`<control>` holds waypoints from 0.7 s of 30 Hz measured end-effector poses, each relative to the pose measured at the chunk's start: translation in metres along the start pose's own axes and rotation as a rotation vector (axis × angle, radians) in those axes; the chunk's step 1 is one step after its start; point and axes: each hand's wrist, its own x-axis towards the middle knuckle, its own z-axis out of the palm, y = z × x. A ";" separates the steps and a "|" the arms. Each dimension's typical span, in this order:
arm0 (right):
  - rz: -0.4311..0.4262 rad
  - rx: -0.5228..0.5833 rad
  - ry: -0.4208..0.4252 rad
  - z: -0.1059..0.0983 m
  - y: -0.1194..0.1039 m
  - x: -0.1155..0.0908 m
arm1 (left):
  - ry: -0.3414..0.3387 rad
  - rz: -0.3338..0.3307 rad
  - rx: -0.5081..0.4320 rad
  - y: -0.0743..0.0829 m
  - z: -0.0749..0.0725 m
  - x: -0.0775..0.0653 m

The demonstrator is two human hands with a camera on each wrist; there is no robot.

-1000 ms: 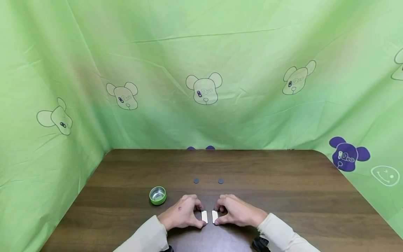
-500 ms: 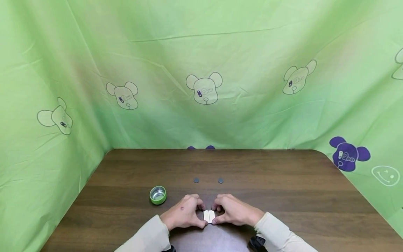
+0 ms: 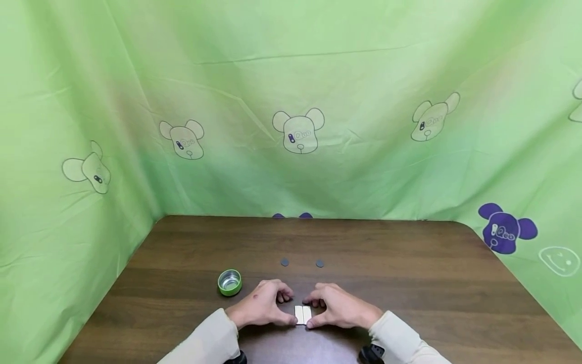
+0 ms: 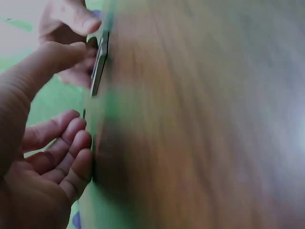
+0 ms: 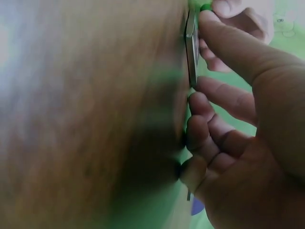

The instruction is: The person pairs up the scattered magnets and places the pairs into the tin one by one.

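Well apart from the far edge of the desk [image 3: 386,247], the right white tile [image 3: 307,314] is pinched by the right hand [image 3: 340,306], while the left white tile [image 3: 298,314], just beside it, is flanked by the left hand [image 3: 260,304], whose thumb and fingers are parted.

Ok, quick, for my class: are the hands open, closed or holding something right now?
Left hand: open, fingers loosely curled, holding nothing.
Right hand: closed, pinching the nearer white tile.
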 end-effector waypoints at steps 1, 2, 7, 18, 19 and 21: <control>0.005 0.005 0.003 0.001 -0.001 0.000 | 0.004 -0.004 -0.021 -0.001 -0.002 -0.001; 0.009 0.009 0.005 0.002 -0.002 -0.001 | 0.008 -0.006 -0.034 -0.003 -0.004 -0.002; 0.016 0.008 0.024 0.007 -0.004 0.000 | 0.028 -0.042 -0.116 -0.005 -0.019 -0.007; 0.041 -0.049 0.040 0.007 -0.009 0.003 | 0.141 -0.043 -0.091 -0.016 -0.071 -0.029; 0.039 -0.056 0.038 0.006 -0.009 0.004 | 0.156 -0.046 -0.089 -0.019 -0.076 -0.033; 0.032 -0.066 0.028 0.006 -0.010 0.006 | 0.194 -0.053 -0.072 -0.025 -0.084 -0.039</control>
